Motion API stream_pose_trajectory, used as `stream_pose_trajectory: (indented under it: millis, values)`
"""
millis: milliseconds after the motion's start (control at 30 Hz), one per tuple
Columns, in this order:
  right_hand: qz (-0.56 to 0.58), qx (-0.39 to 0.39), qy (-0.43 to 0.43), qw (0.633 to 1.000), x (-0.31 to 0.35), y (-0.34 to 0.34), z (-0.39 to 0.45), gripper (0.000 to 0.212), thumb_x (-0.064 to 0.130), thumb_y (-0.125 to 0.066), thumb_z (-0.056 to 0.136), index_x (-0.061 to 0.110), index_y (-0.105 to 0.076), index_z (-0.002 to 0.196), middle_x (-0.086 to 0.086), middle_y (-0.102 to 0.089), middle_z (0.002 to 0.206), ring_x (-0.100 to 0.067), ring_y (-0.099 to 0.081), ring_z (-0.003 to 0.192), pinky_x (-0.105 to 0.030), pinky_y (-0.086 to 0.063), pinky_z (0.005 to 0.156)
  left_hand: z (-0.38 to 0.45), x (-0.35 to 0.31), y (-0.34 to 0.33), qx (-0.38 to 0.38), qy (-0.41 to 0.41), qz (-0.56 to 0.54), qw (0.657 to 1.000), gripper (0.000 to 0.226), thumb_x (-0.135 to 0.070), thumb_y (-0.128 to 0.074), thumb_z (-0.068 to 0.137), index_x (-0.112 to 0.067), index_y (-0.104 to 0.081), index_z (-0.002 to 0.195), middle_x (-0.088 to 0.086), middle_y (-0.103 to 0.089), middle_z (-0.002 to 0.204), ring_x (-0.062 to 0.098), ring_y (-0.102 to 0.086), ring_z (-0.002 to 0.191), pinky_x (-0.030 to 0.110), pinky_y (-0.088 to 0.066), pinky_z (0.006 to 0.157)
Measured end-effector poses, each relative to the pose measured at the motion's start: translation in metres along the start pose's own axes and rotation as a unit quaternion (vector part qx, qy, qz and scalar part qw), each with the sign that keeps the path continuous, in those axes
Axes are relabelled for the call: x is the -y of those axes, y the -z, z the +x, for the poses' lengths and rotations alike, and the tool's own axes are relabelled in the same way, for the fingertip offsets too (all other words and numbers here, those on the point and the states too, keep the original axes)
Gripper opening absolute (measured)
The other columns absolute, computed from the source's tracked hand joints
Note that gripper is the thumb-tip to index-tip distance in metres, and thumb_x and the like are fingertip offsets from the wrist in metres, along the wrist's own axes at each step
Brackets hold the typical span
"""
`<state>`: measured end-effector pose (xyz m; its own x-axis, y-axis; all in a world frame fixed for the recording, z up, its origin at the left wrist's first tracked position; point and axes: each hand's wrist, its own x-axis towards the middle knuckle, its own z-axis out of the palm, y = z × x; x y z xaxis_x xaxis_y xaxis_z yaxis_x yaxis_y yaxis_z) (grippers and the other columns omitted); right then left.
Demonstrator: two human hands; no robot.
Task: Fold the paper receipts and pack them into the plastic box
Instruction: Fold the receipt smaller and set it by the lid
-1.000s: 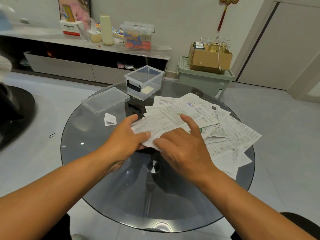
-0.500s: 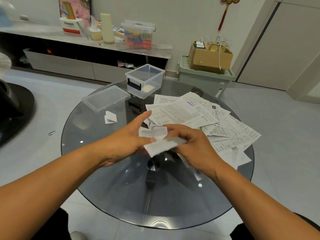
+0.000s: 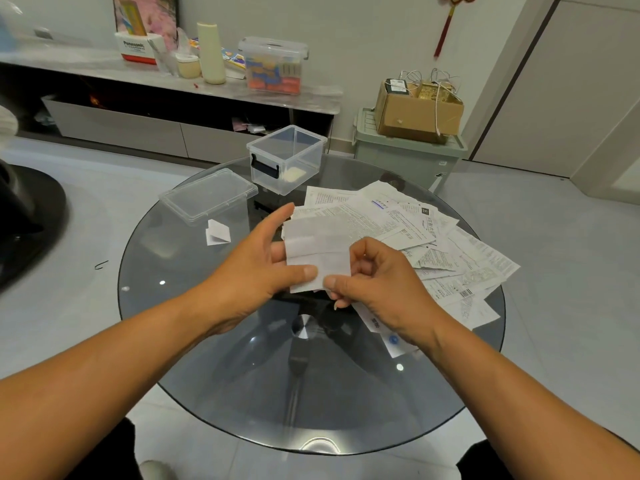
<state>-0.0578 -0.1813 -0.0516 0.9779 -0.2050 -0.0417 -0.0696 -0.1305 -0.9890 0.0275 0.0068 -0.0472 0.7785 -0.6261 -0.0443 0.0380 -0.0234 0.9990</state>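
Both hands are holding one receipt (image 3: 317, 252) up over the glass table (image 3: 207, 341), a bit nearer the camera than the box (image 3: 287, 159). The left hand (image 3: 258, 268) is pinching its left edge with the thumb on top and the fingers behind, index finger sticking out straight. The right hand (image 3: 377, 282) is curled up, pinching the bottom right corner. The paper is showing a couple of crosswise creases.

The box is sitting open at the far side of the table, clear plastic with a black latch, and there's something small and pale lying in the bottom, can't really tell what. Its lid (image 3: 207, 197) is lying flat just left of the box. A folded receipt (image 3: 217, 233) is sitting on the glass right by the lid's near edge. The pile (image 3: 433, 244) of unfolded receipts is spreading out to the right of the box.
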Motion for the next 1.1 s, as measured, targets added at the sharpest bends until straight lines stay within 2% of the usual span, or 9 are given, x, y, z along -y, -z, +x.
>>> stream_pose_trajectory:
  millis: [133,267,400,533,700,833,900,1033,1100]
  values:
    - [-0.015,-0.022,0.006,1.0,0.001,-0.003,-0.001,0.052,0.015,-0.077,0.092,0.033,-0.052,0.134,-0.018,-0.075,0.089,-0.032,-0.076,0.084,-0.041,-0.063,0.08,0.0,0.0,0.002,-0.016,0.027,0.002,1.0,0.085,0.007,-0.065,0.092,-0.029,-0.025,0.158,0.001,-0.077,0.112,0.018,-0.074,0.104,0.03,-0.062,0.077]
    - [-0.054,-0.042,0.055,0.996,-0.001,0.0,-0.002,0.048,0.021,-0.064,0.102,0.053,-0.049,0.135,-0.019,-0.073,0.086,-0.035,-0.073,0.087,-0.055,-0.059,0.089,-0.001,-0.001,-0.003,-0.002,0.062,0.0,0.998,0.064,-0.012,-0.061,0.099,-0.03,-0.034,0.154,-0.008,-0.076,0.114,0.015,-0.074,0.101,0.028,-0.062,0.075]
    - [-0.109,-0.01,0.097,0.989,0.003,0.002,-0.004,0.037,0.015,-0.054,0.105,0.044,-0.059,0.128,-0.002,-0.069,0.081,-0.015,-0.071,0.077,-0.035,-0.058,0.084,0.004,-0.002,0.002,-0.044,0.057,-0.05,0.996,0.054,-0.006,-0.061,0.098,-0.022,-0.046,0.147,-0.001,-0.076,0.114,0.019,-0.074,0.101,0.028,-0.062,0.076]
    - [-0.132,0.014,0.096,0.986,0.0,0.001,-0.006,0.033,0.017,-0.071,0.094,0.04,-0.071,0.118,0.019,-0.067,0.098,-0.005,-0.064,0.087,-0.022,-0.052,0.079,0.004,-0.004,0.002,-0.042,0.063,-0.101,0.992,0.04,-0.004,-0.057,0.1,-0.025,-0.054,0.134,0.003,-0.077,0.112,0.022,-0.074,0.102,0.031,-0.062,0.074]
    - [-0.178,0.059,0.089,0.978,-0.005,0.002,-0.004,0.06,-0.002,-0.062,0.088,0.045,-0.067,0.125,0.02,-0.065,0.122,-0.013,-0.066,0.105,-0.042,-0.057,0.095,0.005,-0.006,0.003,-0.031,0.097,-0.16,0.982,0.033,-0.001,-0.05,0.102,-0.009,-0.06,0.133,0.007,-0.074,0.119,0.026,-0.073,0.106,0.035,-0.062,0.083]
    - [-0.132,0.025,0.083,0.987,-0.008,0.0,-0.001,0.03,0.017,-0.077,0.091,0.036,-0.075,0.114,0.013,-0.072,0.111,-0.014,-0.069,0.102,-0.043,-0.058,0.093,0.003,-0.007,0.005,-0.013,0.124,-0.158,0.979,0.031,-0.003,-0.052,0.102,-0.005,-0.061,0.131,0.01,-0.074,0.118,0.029,-0.073,0.105,0.032,-0.062,0.082]
    - [-0.088,-0.002,0.085,0.992,-0.007,-0.001,0.0,0.013,0.023,-0.076,0.093,0.026,-0.078,0.105,0.003,-0.077,0.1,-0.019,-0.072,0.094,-0.044,-0.06,0.09,0.0,-0.009,0.002,0.008,0.137,-0.153,0.979,0.03,-0.014,-0.051,0.104,-0.005,-0.061,0.131,0.015,-0.074,0.116,0.031,-0.073,0.105,0.034,-0.062,0.084]
    - [-0.062,-0.038,0.067,0.995,-0.005,-0.001,0.001,0.005,0.025,-0.073,0.095,0.02,-0.074,0.094,-0.003,-0.077,0.089,-0.023,-0.074,0.085,-0.043,-0.062,0.08,-0.003,-0.013,-0.002,0.049,0.137,-0.113,0.983,0.052,-0.052,-0.047,0.096,-0.011,-0.063,0.126,0.016,-0.075,0.114,0.032,-0.073,0.106,0.042,-0.062,0.086]
    - [-0.079,-0.053,0.069,0.993,-0.007,-0.001,0.002,0.01,0.024,-0.077,0.092,0.02,-0.068,0.094,-0.004,-0.075,0.09,-0.029,-0.073,0.083,-0.051,-0.062,0.08,-0.006,-0.011,-0.004,0.039,0.107,-0.051,0.992,0.045,-0.045,-0.057,0.092,-0.012,-0.066,0.121,0.011,-0.076,0.11,0.03,-0.074,0.102,0.039,-0.062,0.084]
